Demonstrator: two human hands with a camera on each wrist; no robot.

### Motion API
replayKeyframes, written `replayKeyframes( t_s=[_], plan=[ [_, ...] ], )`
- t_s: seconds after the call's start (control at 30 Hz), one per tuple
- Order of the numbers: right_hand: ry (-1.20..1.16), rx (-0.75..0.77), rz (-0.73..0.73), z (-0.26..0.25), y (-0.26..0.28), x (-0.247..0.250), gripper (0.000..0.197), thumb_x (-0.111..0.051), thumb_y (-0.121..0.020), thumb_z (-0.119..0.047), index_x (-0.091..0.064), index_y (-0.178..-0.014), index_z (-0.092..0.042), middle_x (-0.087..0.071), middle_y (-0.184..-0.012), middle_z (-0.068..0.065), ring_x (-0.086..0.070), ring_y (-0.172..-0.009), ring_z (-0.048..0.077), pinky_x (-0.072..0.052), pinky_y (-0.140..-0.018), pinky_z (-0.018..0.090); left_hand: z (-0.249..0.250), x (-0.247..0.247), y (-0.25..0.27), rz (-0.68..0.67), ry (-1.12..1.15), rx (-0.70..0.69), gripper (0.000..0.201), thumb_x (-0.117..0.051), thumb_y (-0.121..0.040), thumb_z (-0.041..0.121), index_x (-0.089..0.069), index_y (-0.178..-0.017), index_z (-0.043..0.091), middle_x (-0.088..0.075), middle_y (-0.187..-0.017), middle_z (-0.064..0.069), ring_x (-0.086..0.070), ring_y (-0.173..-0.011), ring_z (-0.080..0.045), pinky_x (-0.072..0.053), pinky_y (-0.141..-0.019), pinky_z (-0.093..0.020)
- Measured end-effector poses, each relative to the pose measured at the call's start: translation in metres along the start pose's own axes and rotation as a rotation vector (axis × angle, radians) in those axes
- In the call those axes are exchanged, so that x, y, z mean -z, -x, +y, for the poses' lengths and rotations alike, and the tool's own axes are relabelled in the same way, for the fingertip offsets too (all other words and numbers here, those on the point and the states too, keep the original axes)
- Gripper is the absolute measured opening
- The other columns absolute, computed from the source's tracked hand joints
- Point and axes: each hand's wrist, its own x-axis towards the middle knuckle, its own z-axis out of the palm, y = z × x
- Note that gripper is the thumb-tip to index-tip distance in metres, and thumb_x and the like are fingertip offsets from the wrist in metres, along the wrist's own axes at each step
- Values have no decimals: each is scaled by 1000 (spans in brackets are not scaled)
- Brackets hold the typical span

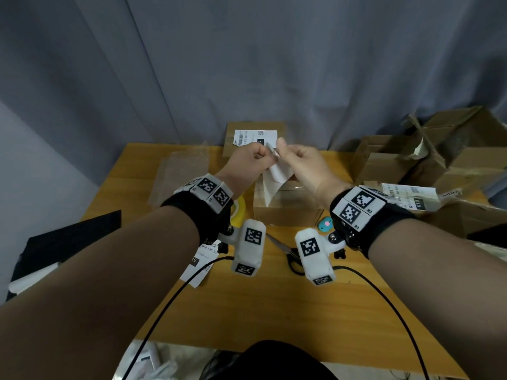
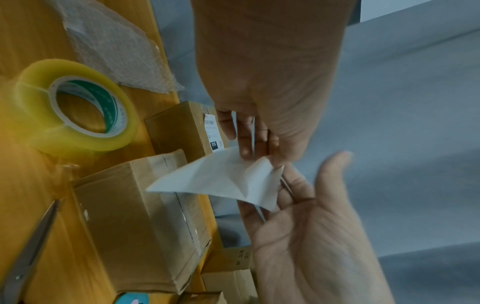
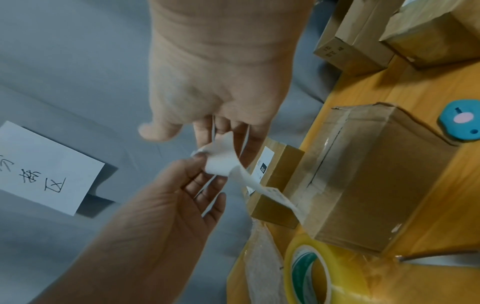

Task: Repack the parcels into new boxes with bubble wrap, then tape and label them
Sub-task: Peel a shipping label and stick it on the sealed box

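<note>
A white label sheet (image 1: 276,175) hangs in the air between both hands, above a taped cardboard box (image 1: 288,211) in the middle of the table. My left hand (image 1: 264,154) pinches the sheet's top corner between thumb and forefinger (image 3: 198,158). My right hand (image 1: 283,150) has its fingers (image 3: 233,133) curled against the back of the label (image 3: 223,160), and its thumb (image 2: 335,164) stands off the paper. In the left wrist view the label (image 2: 221,181) bends across the right hand's fingers. The taped box (image 2: 135,216) (image 3: 376,174) sits below it, closed.
A labelled box (image 1: 252,138) stands behind the taped one. A tape roll (image 1: 238,212), scissors (image 1: 288,253), a blue cutter (image 1: 326,224) and loose labels (image 1: 203,263) lie nearby. Bubble wrap (image 1: 181,171) lies at the left. Stacked boxes (image 1: 411,157) crowd the right.
</note>
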Motion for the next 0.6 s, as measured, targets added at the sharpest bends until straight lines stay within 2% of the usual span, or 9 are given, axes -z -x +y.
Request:
replayKeyframes(
  t_s=[0.1, 0.17, 0.23, 0.33, 0.43, 0.47, 0.5, 0.57, 0.6],
  plan=[
    [4, 52, 68, 4, -5, 0, 18, -62, -92, -18, -71, -96, -3, -68, -81, -2, -60, -68, -2, -46, -65, 12, 3, -3, 1, 6, -31, -25, 8, -57, -90, 12, -59, -87, 6, -58, -80, -1, -50, -74, -9, -41, -62, -9],
    [18, 28, 91, 5, -8, 2, 16, -61, -92, -12, -70, -96, 1, -65, -76, -1, -58, -61, -2, -46, -59, 11, 4, -3, 1, 10, -45, -14, 10, -54, -90, 10, -56, -80, 9, -53, -76, 3, -46, -70, -7, -37, -55, -5],
    [28, -15, 102, 4, -9, 6, 17, -56, -95, -13, -68, -92, 0, -64, -75, 1, -58, -62, 4, -49, -59, 13, 1, -2, -1, 6, -49, 25, 15, -52, -91, 11, -52, -76, 12, -51, -78, -1, -45, -72, -10, -37, -60, -12],
    [-35, -69, 94, 2, -8, 12, 24, -49, -99, -17, -63, -85, -4, -63, -75, 5, -59, -62, 12, -54, -63, 20, -5, 3, 1, 25, -39, 65, 12, -52, -92, 13, -54, -80, 11, -53, -83, -3, -47, -77, -14, -40, -67, -22],
    [-20, -41, 38, 1, -5, 11, 30, -55, -96, -25, -64, -89, 3, -67, -79, 11, -61, -68, 13, -53, -66, 24, -8, 7, 5, 18, -49, 1, 12, -58, -91, 14, -63, -89, 3, -61, -82, 1, -55, -79, -10, -45, -69, -11],
    [0, -20, 16, 1, -3, 9, 31, -59, -94, -26, -66, -92, 4, -69, -81, 10, -63, -70, 10, -53, -67, 22, -8, 6, 6, 9, -40, -7, 13, -59, -91, 13, -65, -91, 2, -64, -85, 0, -58, -80, -10, -46, -69, -8],
    [9, 3, -3, 1, -2, 7, 28, -63, -91, -25, -68, -92, 2, -70, -82, 6, -64, -71, 5, -51, -68, 18, -7, 5, 7, -2, -24, -10, 13, -60, -90, 13, -66, -92, 1, -67, -89, -3, -62, -83, -12, -48, -74, -10],
    [-8, 33, -21, 1, 1, 2, 16, -68, -87, -17, -70, -93, -2, -68, -82, -1, -63, -70, -4, -48, -67, 10, -6, 2, 6, -3, 10, -18, 13, -62, -88, 12, -68, -95, 2, -71, -97, -10, -66, -93, -21, -53, -86, -26],
    [-26, 34, -15, 2, 1, 1, 14, -70, -85, -14, -70, -94, -3, -68, -83, -1, -63, -71, -3, -48, -68, 10, -6, 1, 5, 1, 14, -25, 11, -63, -88, 11, -67, -94, 3, -71, -98, -12, -66, -95, -24, -53, -89, -34]
  ],
)
